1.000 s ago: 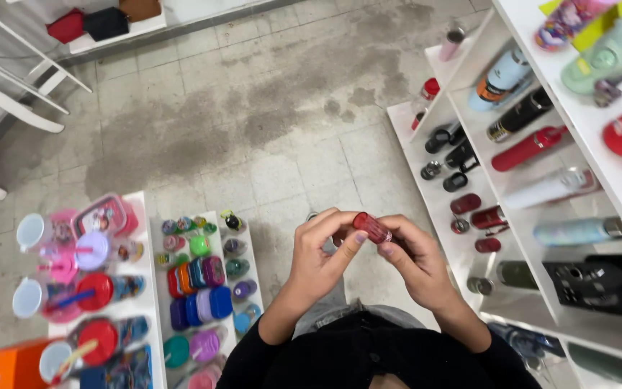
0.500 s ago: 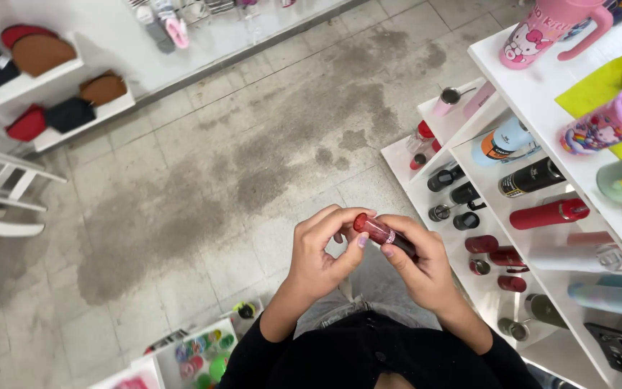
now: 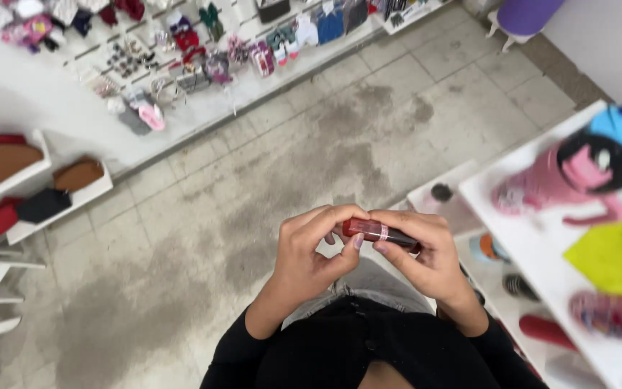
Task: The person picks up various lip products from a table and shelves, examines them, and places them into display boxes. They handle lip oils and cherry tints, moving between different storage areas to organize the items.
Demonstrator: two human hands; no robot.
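A small dark red tube (image 3: 373,231), like a lip gloss, lies level between both hands in front of my chest. My left hand (image 3: 311,252) pinches its left end with thumb and fingertips. My right hand (image 3: 422,252) wraps around its right part, fingers curled over the top. I stand over a stained tiled floor (image 3: 268,180), black sleeves visible below the wrists.
White tiered shelves (image 3: 541,245) at the right carry a pink figure-shaped bottle (image 3: 566,180), a yellow-green sheet and several drink bottles. A long white shelf (image 3: 181,79) of small accessories runs across the top. Red and brown pouches (image 3: 8,162) sit on shelves at left.
The view has swung upward and forward: the table of coloured cups at lower left has left the picture and the far accessory shelf has come in. Both hands keep the red tube.
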